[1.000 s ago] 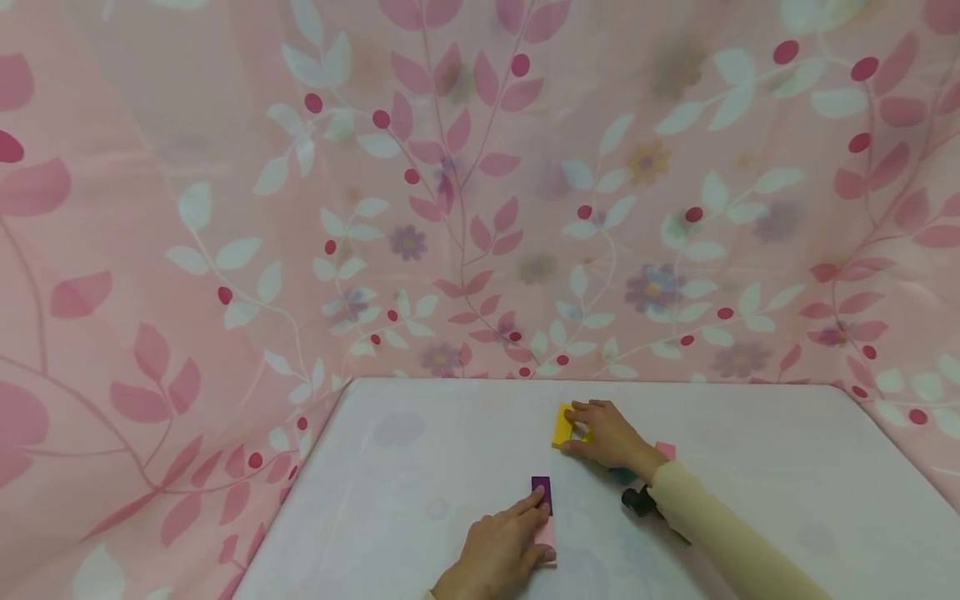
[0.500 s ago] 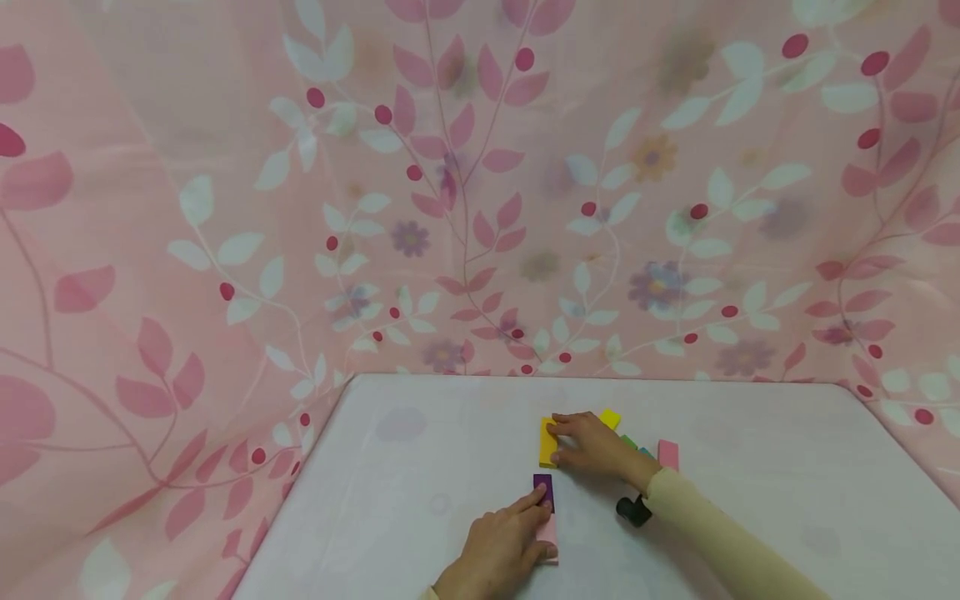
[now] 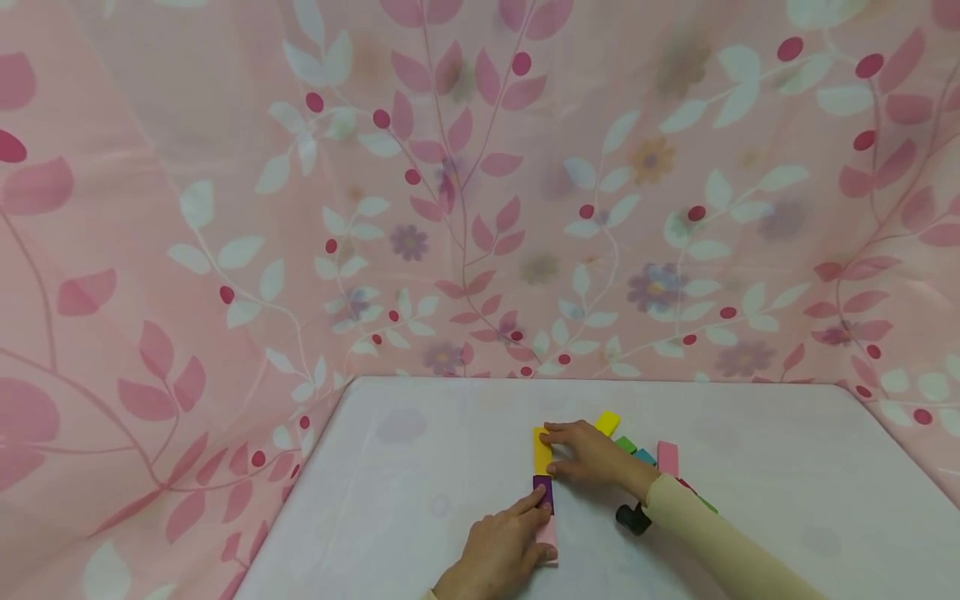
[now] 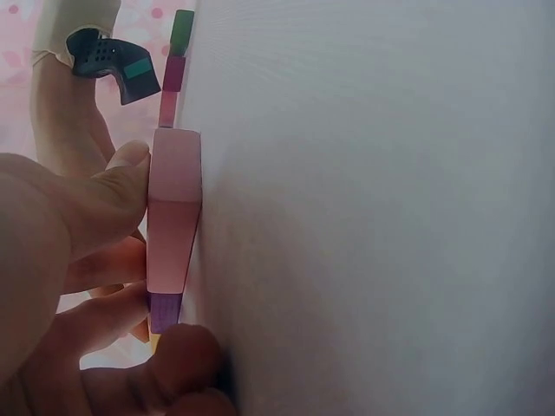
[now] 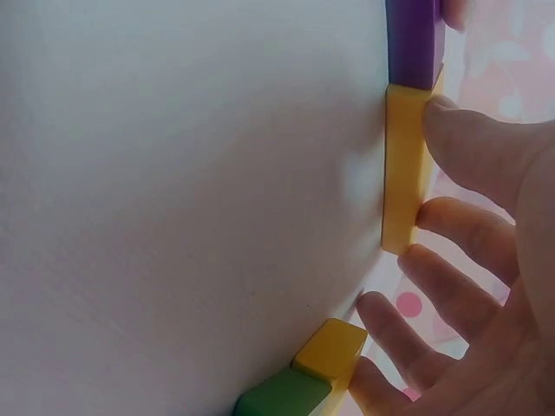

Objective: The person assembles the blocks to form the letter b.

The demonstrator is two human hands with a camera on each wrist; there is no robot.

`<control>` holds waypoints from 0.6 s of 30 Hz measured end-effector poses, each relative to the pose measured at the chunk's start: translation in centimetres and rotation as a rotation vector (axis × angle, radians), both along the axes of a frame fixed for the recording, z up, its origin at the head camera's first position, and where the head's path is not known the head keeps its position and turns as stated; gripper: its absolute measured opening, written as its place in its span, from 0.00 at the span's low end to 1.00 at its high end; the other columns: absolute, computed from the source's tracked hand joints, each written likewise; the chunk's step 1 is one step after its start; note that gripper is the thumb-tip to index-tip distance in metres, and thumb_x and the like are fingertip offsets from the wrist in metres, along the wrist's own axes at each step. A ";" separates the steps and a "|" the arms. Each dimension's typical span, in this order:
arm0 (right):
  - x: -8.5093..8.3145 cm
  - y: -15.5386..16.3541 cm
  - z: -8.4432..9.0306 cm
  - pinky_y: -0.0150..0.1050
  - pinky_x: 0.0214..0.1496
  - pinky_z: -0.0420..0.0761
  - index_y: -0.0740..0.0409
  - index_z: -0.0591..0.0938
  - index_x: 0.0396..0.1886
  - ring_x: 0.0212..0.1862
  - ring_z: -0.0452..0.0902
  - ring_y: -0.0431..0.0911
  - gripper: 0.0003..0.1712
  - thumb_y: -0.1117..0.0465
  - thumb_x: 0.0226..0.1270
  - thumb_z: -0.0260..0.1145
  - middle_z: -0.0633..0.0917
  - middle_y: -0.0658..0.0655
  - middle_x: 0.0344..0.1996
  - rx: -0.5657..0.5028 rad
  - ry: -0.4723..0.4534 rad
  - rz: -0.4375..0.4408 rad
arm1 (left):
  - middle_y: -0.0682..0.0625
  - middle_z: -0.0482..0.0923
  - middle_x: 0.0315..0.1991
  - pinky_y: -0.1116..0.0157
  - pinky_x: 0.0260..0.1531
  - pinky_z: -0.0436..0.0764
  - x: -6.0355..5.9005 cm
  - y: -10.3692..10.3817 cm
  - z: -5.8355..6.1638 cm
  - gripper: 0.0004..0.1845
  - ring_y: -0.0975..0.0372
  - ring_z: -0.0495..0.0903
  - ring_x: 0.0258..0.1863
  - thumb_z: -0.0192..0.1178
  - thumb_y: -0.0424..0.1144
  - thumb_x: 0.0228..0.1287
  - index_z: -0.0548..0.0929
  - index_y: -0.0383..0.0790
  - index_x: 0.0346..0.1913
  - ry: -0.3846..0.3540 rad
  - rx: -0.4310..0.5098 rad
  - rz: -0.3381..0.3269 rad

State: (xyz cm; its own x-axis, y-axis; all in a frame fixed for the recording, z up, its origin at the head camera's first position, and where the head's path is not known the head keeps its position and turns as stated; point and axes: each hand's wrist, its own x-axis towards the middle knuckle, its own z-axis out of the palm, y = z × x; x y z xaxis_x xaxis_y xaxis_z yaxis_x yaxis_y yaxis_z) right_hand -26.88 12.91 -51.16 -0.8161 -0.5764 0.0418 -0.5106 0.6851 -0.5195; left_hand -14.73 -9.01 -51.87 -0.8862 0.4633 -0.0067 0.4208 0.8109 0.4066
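Three flat blocks lie end to end on the white table (image 3: 420, 467): a yellow block (image 3: 541, 451) farthest, a purple block (image 3: 543, 490) in the middle, and a pink block (image 3: 548, 533) nearest me. My right hand (image 3: 591, 454) pinches the yellow block (image 5: 404, 169) between thumb and fingers, and the block's end touches the purple block (image 5: 414, 39). My left hand (image 3: 498, 548) grips the pink block (image 4: 173, 217) between thumb and fingers. Its index finger rests on the purple block (image 4: 163, 312).
Behind my right hand lie a small yellow block (image 3: 607, 422), a green block (image 3: 626, 444), a teal block (image 3: 643, 456) and a pink block (image 3: 667, 457). A black wrist camera (image 3: 633, 518) hangs under my right wrist. A pink flowered curtain (image 3: 480, 192) walls the table's back and sides.
My right hand has slid the yellow block leftward and toward me until it meets the purple block, uncovering the blocks behind it. My left hand has stayed put.
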 end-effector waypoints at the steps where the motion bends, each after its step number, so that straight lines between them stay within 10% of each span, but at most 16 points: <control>1: 0.0 0.0 0.0 0.66 0.75 0.70 0.58 0.82 0.70 0.73 0.73 0.64 0.31 0.51 0.71 0.75 0.77 0.63 0.75 -0.002 -0.006 -0.003 | 0.60 0.71 0.78 0.52 0.45 0.87 0.0 0.0 0.0 0.29 0.56 0.84 0.65 0.68 0.57 0.69 0.83 0.54 0.70 0.000 0.000 0.000; 18: 0.5 -0.3 0.5 0.66 0.75 0.71 0.59 0.81 0.71 0.73 0.72 0.65 0.34 0.48 0.71 0.74 0.76 0.64 0.75 0.033 0.003 -0.003 | 0.56 0.68 0.80 0.45 0.49 0.86 -0.3 0.0 -0.1 0.31 0.51 0.83 0.67 0.68 0.61 0.67 0.82 0.57 0.71 -0.048 0.000 0.019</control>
State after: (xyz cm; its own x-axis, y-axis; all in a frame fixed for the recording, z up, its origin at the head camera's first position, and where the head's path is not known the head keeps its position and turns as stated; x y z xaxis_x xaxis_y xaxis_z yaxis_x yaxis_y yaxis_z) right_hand -26.35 12.66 -50.61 -0.8179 -0.5747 0.0254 -0.5097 0.7035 -0.4952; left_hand -15.05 -9.04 -51.94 -0.8935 0.4464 -0.0498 0.3853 0.8187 0.4258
